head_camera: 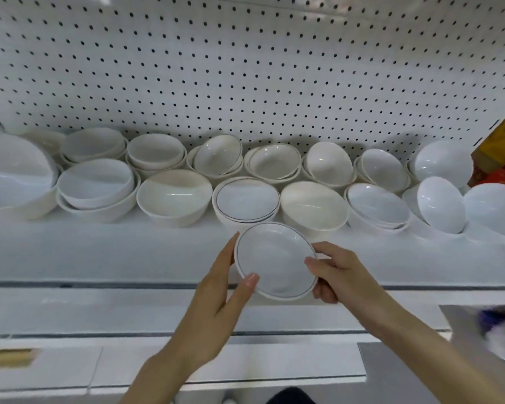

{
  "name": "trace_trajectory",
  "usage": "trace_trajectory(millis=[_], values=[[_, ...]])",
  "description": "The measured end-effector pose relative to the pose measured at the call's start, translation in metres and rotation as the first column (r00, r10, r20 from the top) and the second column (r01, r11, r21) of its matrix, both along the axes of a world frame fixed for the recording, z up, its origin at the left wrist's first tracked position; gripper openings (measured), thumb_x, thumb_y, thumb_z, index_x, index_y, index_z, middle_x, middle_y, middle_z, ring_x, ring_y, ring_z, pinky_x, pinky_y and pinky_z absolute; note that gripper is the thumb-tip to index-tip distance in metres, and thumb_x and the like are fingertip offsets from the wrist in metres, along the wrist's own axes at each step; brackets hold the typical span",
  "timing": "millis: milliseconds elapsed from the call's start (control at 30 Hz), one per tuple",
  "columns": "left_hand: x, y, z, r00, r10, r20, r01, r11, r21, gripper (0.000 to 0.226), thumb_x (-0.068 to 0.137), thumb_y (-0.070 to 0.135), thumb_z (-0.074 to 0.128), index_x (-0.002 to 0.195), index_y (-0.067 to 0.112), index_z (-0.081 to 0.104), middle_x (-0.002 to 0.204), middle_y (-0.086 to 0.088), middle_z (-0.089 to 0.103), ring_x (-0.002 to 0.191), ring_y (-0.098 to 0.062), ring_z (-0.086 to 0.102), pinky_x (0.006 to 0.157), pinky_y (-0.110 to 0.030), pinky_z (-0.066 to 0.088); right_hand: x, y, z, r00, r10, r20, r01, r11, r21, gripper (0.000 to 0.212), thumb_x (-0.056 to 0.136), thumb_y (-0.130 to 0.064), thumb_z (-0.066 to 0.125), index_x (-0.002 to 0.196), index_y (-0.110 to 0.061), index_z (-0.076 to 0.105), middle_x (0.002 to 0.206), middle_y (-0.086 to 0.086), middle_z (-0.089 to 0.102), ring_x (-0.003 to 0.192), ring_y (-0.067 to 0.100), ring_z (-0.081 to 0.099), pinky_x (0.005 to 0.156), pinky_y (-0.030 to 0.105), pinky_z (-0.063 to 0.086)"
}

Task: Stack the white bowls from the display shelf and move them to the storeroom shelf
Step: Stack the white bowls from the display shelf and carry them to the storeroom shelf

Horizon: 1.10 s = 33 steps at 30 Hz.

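Both hands are holding one shallow white bowl with a thin dark rim line (275,260) in front of the display shelf (99,252). The left hand (216,304) is gripping the bowl's left edge, its thumb lying over the near rim and its fingers running up behind the far side. The right hand (337,275) is gripping the right edge, thumb pressing on the inside of the rim and fingers curling underneath. The bowl is tilting slightly toward the camera and hanging just above the shelf's bare front strip.

Directly behind it, a short stack of matching dark-rimmed bowls (247,201) is sitting on the shelf. Two rows of plain white bowls are stretching across the shelf, many nested in small stacks and several leaning at an angle. A large white bowl (15,176) is sitting at the far left. A cream-tinted bowl (174,196) is sitting just left of the rimmed stack, and another cream-tinted bowl (314,207) is sitting just right of it. A white pegboard (245,68) is rising behind the bowls. A yellow and red box (502,158) is leaning in at the far right.
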<state>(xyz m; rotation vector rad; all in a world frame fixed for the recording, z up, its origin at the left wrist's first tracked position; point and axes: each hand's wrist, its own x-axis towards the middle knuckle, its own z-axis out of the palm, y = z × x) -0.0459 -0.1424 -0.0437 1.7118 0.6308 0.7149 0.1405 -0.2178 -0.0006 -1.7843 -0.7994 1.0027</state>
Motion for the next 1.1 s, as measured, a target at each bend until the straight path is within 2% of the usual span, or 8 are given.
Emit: trace_trajectory(millis=[167,300,400,600,700,833,967,1100], values=[[-0.006,0.001,-0.011,0.997,0.046,-0.059,-0.048,0.998,-0.040,0.060,0.078,0.063,0.048,0.134,0.050,0.031,0.129,0.047,0.042,0.125,0.020,0.038,0.092,0.004,0.029,-0.007,0.003,-0.014,0.999,-0.013,-0.047,0.011,0.999,-0.043,0.012,0.094,-0.006,0.051,0.095,-0.005,0.063,0.048,0.003,0.048,0.045,0.013,0.039,0.044,0.021,0.027],[-0.008,0.006,-0.011,0.992,0.042,-0.117,-0.044,0.999,-0.017,0.052,0.084,0.057,0.062,0.126,0.055,0.030,0.120,0.055,0.040,0.118,0.026,0.037,0.087,0.007,0.029,-0.010,0.005,-0.018,0.998,-0.026,-0.055,0.024,0.999,-0.045,0.014,0.094,-0.006,0.050,0.098,-0.001,0.062,0.049,0.005,0.048,0.046,0.013,0.039,0.045,0.022,0.027],[-0.009,0.009,-0.013,0.990,0.045,-0.135,-0.044,0.999,0.006,0.065,0.076,0.052,0.072,0.126,0.054,0.031,0.119,0.055,0.040,0.117,0.025,0.040,0.086,0.006,0.031,-0.013,0.005,-0.017,0.997,-0.029,-0.065,0.026,0.999,-0.043,0.013,0.094,-0.006,0.049,0.097,-0.001,0.061,0.047,0.005,0.047,0.040,0.010,0.036,0.044,0.020,0.027],[-0.031,0.025,-0.020,0.988,0.125,-0.095,-0.123,0.992,0.020,0.091,0.052,0.083,0.067,0.130,0.048,0.037,0.124,0.045,0.048,0.118,0.016,0.047,0.088,0.001,0.037,-0.035,0.018,-0.022,0.994,-0.023,-0.108,0.023,1.000,0.004,0.012,0.095,-0.011,0.052,0.098,-0.005,0.062,0.045,0.001,0.050,0.040,0.009,0.038,0.043,0.019,0.031],[-0.048,0.035,-0.026,0.982,0.171,-0.086,-0.168,0.985,0.034,0.089,0.051,0.075,0.073,0.129,0.044,0.042,0.123,0.041,0.052,0.117,0.011,0.050,0.090,-0.003,0.041,-0.051,0.031,-0.024,0.991,-0.012,-0.133,0.017,0.999,0.037,0.012,0.095,-0.013,0.054,0.099,-0.006,0.062,0.045,-0.001,0.051,0.038,0.006,0.040,0.042,0.016,0.033],[-0.064,0.048,-0.029,0.965,0.243,-0.101,-0.237,0.969,0.066,0.077,0.054,0.057,0.071,0.125,0.044,0.044,0.115,0.048,0.052,0.111,0.018,0.050,0.085,0.000,0.040,-0.067,0.050,-0.027,0.987,0.002,-0.162,0.005,0.999,0.045,0.012,0.094,-0.015,0.056,0.100,-0.006,0.063,0.046,-0.002,0.051,0.039,0.007,0.042,0.041,0.016,0.033],[-0.073,0.061,-0.031,0.961,0.248,-0.123,-0.238,0.967,0.089,0.076,0.058,0.042,0.083,0.124,0.044,0.045,0.110,0.050,0.052,0.107,0.021,0.050,0.081,0.000,0.042,-0.077,0.060,-0.033,0.989,-0.002,-0.147,0.009,0.999,0.043,0.011,0.094,-0.017,0.057,0.098,-0.009,0.063,0.047,-0.003,0.052,0.043,0.008,0.042,0.044,0.018,0.034],[-0.076,0.068,-0.032,0.968,0.223,-0.113,-0.219,0.975,0.047,0.078,0.053,0.050,0.080,0.123,0.042,0.047,0.113,0.044,0.056,0.109,0.019,0.051,0.080,0.000,0.042,-0.082,0.063,-0.036,0.989,-0.025,-0.147,0.032,0.998,0.046,0.011,0.094,-0.016,0.057,0.095,-0.007,0.063,0.047,-0.001,0.052,0.041,0.009,0.040,0.044,0.018,0.034]])
